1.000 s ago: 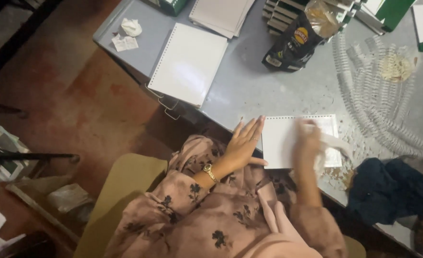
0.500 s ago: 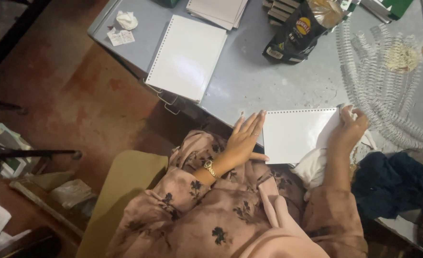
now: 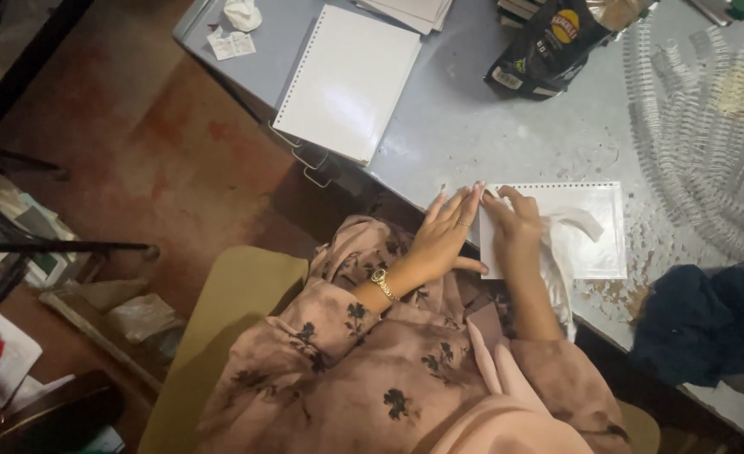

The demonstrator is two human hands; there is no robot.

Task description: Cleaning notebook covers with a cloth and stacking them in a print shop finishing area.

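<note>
A white punched sheet stack (image 3: 590, 244) lies at the near edge of the grey table (image 3: 489, 134). My left hand (image 3: 449, 229), with a gold bracelet on its wrist, rests flat against the stack's left edge with fingers straight and holds nothing. My right hand (image 3: 515, 225) lies on the stack's left part with fingers curved down onto the paper. A white cloth (image 3: 575, 222) trails from under that hand across the sheet. Whether the hand grips the cloth is hidden.
A second white punched pad (image 3: 351, 80) overhangs the table's left side. A black snack bag (image 3: 548, 42) stands at the back. Clear spiral binding coils (image 3: 700, 168) and paper bits lie at the right, above a dark blue cloth (image 3: 708, 319). Crumpled paper (image 3: 241, 15) lies far left.
My right hand has swept from the stack's right edge to its left part, beside my left hand, with the white cloth trailing. My left hand has stayed in place.
</note>
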